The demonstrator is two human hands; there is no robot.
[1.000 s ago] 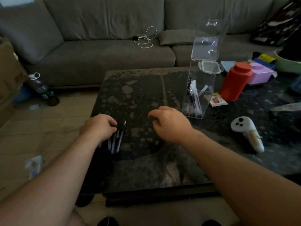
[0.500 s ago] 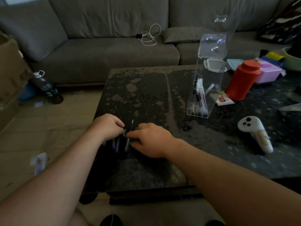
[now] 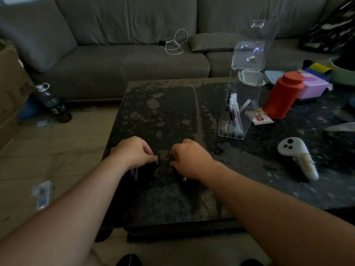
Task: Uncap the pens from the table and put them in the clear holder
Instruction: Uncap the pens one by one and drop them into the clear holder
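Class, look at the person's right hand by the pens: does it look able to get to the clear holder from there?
Probably yes. The right hand is near the table's front, and the clear holder stands beyond it to the right with its lid up. Only bare table lies between them.

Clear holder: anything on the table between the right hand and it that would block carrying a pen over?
Nothing visible. The dark tabletop between the right hand and the clear holder looks bare. The lid stands open, the red canister sits beyond it, and the white controller lies off to the right.
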